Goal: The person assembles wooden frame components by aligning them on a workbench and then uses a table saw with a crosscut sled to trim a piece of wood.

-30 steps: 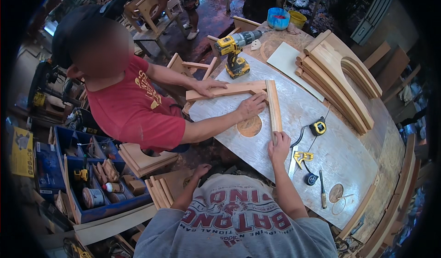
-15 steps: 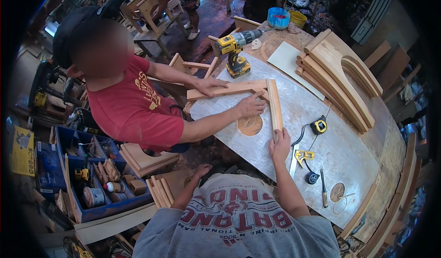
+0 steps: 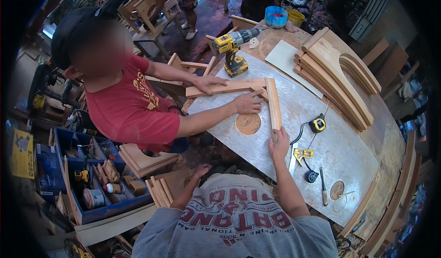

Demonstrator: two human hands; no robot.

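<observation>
My right hand (image 3: 279, 145) is closed on the near end of a wooden bar (image 3: 273, 104), part of an L-shaped wooden frame lying on a grey metal-topped workbench (image 3: 239, 154). At the frame's corner a short diagonal brace (image 3: 260, 92) joins the bar to the longer wooden rail (image 3: 229, 87). A co-worker in a red shirt rests one hand (image 3: 211, 83) on that rail and holds the other hand (image 3: 248, 103) at the brace. My left hand (image 3: 201, 170) hangs low by my waist, away from the bench; its fingers are too hidden to read.
A yellow and black cordless drill (image 3: 234, 51) stands beyond the frame. To the right lie a tape measure (image 3: 317, 124), a combination square (image 3: 301, 156) and a chisel-like tool (image 3: 323, 187). Curved wooden parts (image 3: 340, 74) are stacked at the far right. A blue toolbox (image 3: 108, 210) sits at left.
The whole view has shifted very slightly. My right hand stays on the bar, and the co-worker's hands remain at the frame with barely any movement.
</observation>
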